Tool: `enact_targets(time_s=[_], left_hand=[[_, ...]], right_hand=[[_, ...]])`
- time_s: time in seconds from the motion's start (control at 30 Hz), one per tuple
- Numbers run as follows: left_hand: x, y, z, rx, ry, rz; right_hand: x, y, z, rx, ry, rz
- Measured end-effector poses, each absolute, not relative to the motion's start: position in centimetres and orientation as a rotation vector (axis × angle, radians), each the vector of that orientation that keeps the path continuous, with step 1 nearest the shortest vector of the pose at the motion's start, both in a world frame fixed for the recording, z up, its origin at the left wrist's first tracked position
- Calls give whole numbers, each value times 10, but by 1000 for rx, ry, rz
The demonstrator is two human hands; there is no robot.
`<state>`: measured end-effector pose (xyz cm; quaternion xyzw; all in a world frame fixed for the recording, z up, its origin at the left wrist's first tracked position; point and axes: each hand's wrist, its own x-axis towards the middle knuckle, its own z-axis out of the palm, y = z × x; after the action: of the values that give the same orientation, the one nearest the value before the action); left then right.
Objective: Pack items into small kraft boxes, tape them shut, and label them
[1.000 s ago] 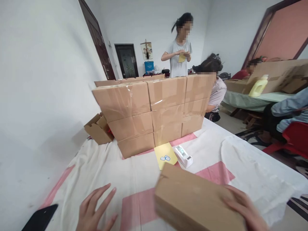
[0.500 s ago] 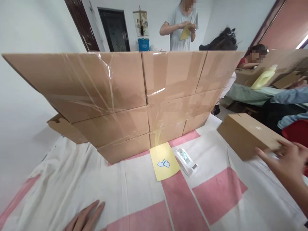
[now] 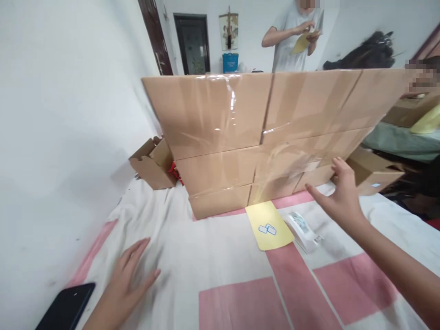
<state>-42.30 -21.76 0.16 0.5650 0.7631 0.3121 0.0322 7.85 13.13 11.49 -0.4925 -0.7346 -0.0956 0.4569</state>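
Observation:
My left hand [image 3: 125, 282] hovers low over the white and pink cloth [image 3: 178, 275], fingers spread and holding nothing. At the right, my right hand [image 3: 342, 197] is raised before the lower right of a tall panel of taped cardboard boxes [image 3: 220, 114]. Its thumb and fingers are apart, with nothing between them. Just beyond that hand is a brown cardboard box [image 3: 376, 172], at the panel's right end. A yellow sheet [image 3: 256, 222] with stickers outlined in blue lies on the cloth by the panel's base. Beside it rests a small white device [image 3: 304, 233] with a shiny top.
A dark phone [image 3: 67, 307] lies at the lower left. Another open cardboard box [image 3: 153, 172] stands by the panel's left end, with something red next to it. Behind the panel, a person in a grey shirt [image 3: 295, 43] handles a yellow sheet. More people are at the right.
My right hand has let go of the cardboard box, which now stands farther back by the panel's right end. My left hand has come further into view. The view has turned left, showing the phone.

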Motion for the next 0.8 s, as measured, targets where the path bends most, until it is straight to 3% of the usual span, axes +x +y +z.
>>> enact_targets(time_s=[0.13, 0.37, 0.8], left_hand=[[-414, -149, 25, 1376, 2023, 1232], [-376, -37, 0, 1411, 1645, 1284], [-393, -27, -11, 1445, 1561, 1457]], right_hand=[[-3, 105, 124, -1067, -1844, -172], [-40, 124, 114, -1139, -1870, -139], [-99, 46, 93, -818, -2043, 99]])
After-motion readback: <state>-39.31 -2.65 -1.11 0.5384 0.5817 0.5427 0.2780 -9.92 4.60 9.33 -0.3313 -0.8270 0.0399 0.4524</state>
